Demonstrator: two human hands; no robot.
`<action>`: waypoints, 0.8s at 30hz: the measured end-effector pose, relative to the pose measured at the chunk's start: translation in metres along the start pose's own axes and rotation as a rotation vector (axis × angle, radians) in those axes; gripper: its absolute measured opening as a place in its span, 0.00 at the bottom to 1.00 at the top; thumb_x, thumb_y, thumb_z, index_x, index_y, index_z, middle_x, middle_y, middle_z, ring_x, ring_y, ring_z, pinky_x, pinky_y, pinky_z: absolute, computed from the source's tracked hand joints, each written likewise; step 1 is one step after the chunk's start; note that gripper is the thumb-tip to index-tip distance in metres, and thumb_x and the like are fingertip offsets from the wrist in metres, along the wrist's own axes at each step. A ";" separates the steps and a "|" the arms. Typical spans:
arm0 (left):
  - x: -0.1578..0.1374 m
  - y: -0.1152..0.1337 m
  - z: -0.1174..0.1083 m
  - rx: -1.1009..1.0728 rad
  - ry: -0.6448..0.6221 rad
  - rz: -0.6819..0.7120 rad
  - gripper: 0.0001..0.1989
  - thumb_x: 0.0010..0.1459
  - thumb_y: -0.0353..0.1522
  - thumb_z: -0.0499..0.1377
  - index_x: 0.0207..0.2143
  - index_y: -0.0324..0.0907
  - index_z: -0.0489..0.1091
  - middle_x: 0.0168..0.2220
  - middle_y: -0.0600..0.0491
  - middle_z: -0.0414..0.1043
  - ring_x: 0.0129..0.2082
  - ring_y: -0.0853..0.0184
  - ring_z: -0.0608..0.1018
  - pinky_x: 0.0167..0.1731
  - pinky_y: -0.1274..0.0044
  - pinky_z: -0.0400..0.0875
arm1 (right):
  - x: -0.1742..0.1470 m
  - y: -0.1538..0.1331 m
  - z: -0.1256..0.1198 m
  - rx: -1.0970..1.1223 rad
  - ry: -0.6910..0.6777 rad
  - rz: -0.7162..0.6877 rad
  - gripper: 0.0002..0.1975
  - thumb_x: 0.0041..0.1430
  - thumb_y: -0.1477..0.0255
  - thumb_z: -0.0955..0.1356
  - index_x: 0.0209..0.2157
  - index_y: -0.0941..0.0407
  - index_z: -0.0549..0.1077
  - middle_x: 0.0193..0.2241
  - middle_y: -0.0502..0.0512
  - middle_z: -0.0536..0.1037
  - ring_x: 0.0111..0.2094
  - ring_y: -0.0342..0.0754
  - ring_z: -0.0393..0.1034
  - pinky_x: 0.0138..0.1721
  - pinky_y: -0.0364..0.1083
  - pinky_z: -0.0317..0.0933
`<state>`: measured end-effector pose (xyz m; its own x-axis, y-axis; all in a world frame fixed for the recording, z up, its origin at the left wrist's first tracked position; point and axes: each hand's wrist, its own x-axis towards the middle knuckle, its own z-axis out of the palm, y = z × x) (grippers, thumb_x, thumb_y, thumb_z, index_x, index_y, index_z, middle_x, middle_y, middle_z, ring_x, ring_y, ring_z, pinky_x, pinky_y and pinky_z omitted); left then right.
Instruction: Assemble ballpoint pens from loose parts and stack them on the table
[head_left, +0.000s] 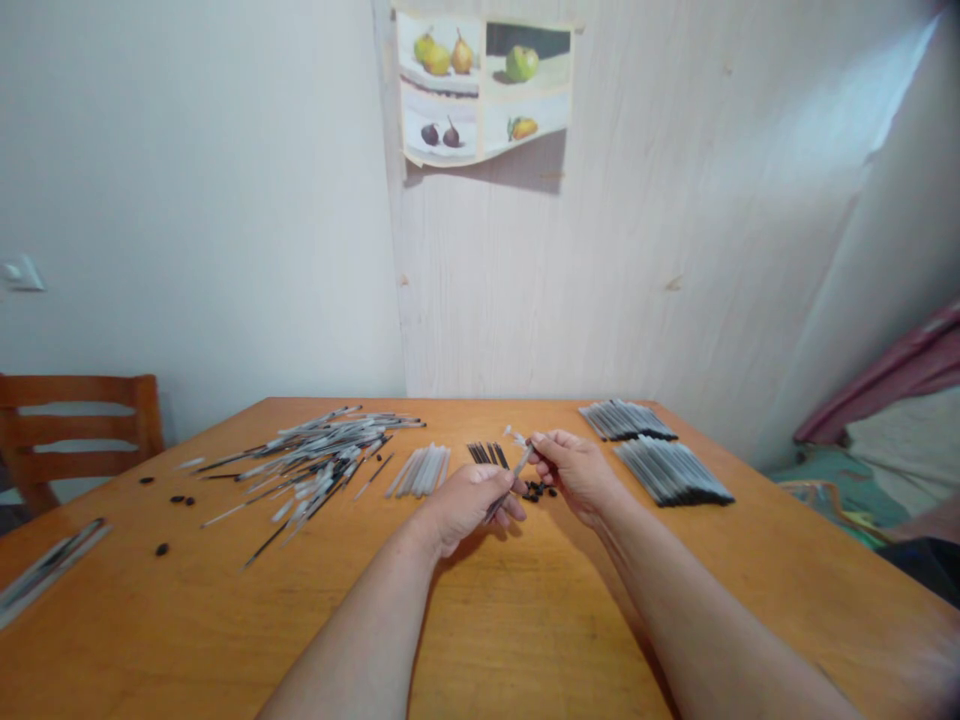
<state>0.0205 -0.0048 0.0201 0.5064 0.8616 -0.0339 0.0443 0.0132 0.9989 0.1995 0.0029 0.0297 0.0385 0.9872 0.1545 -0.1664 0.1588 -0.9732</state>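
Observation:
My left hand (474, 502) is closed around a slim grey-white pen (523, 461), which slants up to the right over the table. At the pen's upper end, the thumb and fingertips of my right hand (576, 468) pinch together; any small part between them is hidden. Just behind the hands lie a few small white plugs (516, 434) and a short row of black pen refills (487, 454). Several little black caps (537, 491) are scattered under my right fingers. To the left of my left hand, translucent pen barrels (421, 470) lie side by side.
A loose heap of pen parts (315, 462) spreads over the table's left side. Two neat stacks of assembled-looking pens, one nearer (671, 470) and one farther (626, 419), lie at right. Stray black caps (162, 550) and a wooden chair (82, 425) are at left.

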 end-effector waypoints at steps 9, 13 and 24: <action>0.003 0.001 0.004 0.088 0.119 0.068 0.20 0.51 0.45 0.63 0.31 0.36 0.70 0.27 0.48 0.76 0.24 0.71 0.73 0.27 0.78 0.64 | 0.000 0.000 0.003 0.013 0.009 0.022 0.19 0.46 0.56 0.74 0.23 0.58 0.70 0.19 0.50 0.71 0.18 0.38 0.58 0.19 0.40 0.50; 0.003 0.000 0.005 0.114 0.156 0.084 0.16 0.51 0.42 0.63 0.29 0.37 0.69 0.26 0.49 0.75 0.24 0.71 0.72 0.27 0.78 0.64 | 0.001 0.003 0.003 -0.006 0.016 0.021 0.19 0.47 0.56 0.73 0.23 0.58 0.70 0.19 0.50 0.70 0.18 0.38 0.57 0.19 0.41 0.50; 0.005 0.000 0.004 0.146 0.179 0.090 0.17 0.49 0.44 0.64 0.28 0.38 0.69 0.25 0.51 0.74 0.23 0.71 0.71 0.27 0.79 0.63 | 0.000 0.001 0.005 -0.006 0.013 0.029 0.18 0.49 0.57 0.73 0.23 0.58 0.71 0.19 0.50 0.71 0.18 0.38 0.58 0.18 0.40 0.50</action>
<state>0.0266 -0.0031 0.0198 0.3539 0.9324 0.0739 0.1366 -0.1296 0.9821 0.1945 0.0029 0.0292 0.0468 0.9912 0.1241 -0.1619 0.1301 -0.9782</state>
